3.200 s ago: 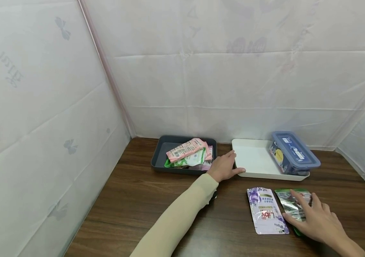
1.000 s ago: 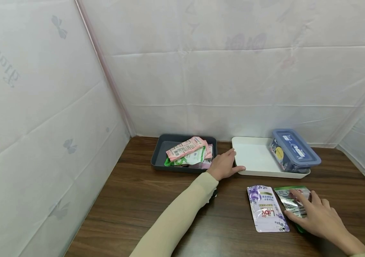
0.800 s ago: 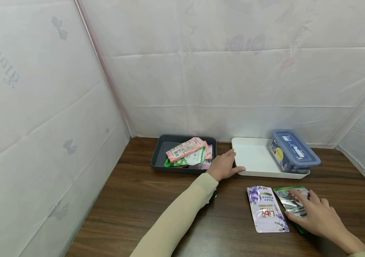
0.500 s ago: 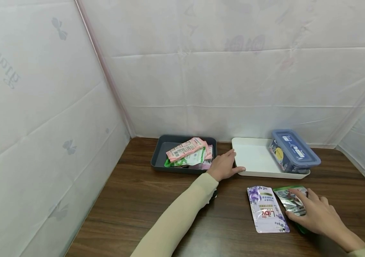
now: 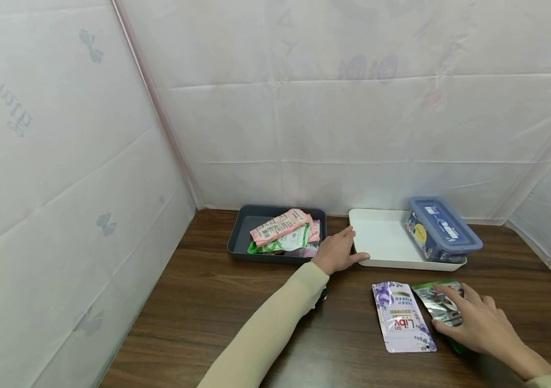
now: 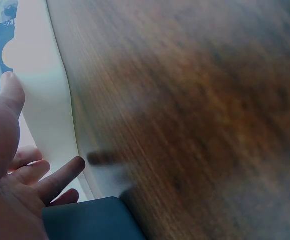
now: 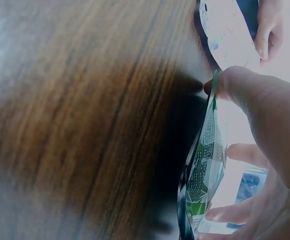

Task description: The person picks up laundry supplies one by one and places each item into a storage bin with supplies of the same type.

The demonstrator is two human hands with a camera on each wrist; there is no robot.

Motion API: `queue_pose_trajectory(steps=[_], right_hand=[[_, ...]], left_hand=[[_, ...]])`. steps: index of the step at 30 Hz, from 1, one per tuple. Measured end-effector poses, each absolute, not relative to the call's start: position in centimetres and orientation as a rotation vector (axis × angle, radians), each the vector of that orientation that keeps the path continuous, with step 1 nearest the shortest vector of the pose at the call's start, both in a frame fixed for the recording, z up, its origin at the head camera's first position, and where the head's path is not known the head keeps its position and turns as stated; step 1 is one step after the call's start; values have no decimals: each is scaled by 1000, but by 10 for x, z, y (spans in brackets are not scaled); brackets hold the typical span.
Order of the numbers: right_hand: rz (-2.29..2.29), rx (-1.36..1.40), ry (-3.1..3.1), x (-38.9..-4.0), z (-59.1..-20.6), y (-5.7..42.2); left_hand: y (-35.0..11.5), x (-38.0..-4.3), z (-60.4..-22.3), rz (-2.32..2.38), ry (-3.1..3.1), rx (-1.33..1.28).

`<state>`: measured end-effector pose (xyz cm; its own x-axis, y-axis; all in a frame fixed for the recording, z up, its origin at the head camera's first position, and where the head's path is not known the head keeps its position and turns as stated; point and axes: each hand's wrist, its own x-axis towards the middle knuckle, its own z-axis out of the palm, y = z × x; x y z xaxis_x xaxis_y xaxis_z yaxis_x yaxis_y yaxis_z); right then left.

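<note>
My right hand (image 5: 484,326) is over a green-and-silver pouch (image 5: 438,306) lying on the table at the lower right, hiding part of it. In the right wrist view, the thumb (image 7: 229,85) grips the pouch's green edge and the curved fingers (image 7: 244,155) reach its printed face. Left of it lies a purple-and-white Liby pouch (image 5: 403,320), flat and apart from the hand. My left hand (image 5: 336,251) rests at the near left corner of a white tray (image 5: 382,237), fingers along its side and thumb at its front rim.
A blue-lidded storage box (image 5: 442,229) sits tilted on the white tray's right end. Left of my left hand, a dark grey tray (image 5: 243,229) holds several pouches, including pink packets (image 5: 282,223) and a green-white one. White sheeting (image 5: 304,118) encloses the wooden table (image 5: 183,312).
The green-and-silver pouch has turned slightly, its top shifting left, as my right fingers drew in around it. My left hand, the trays and the Liby pouch stay put.
</note>
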<state>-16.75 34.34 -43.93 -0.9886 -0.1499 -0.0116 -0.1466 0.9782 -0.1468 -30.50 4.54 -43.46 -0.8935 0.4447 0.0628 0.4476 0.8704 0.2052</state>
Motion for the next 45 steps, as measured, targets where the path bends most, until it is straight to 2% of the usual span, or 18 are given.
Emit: queue_pose_trajectory(steps=[45], right_hand=[[-239,-473,3237,-171,-396,335]], left_hand=[[45,-302,-431,-362,-3030,-704]])
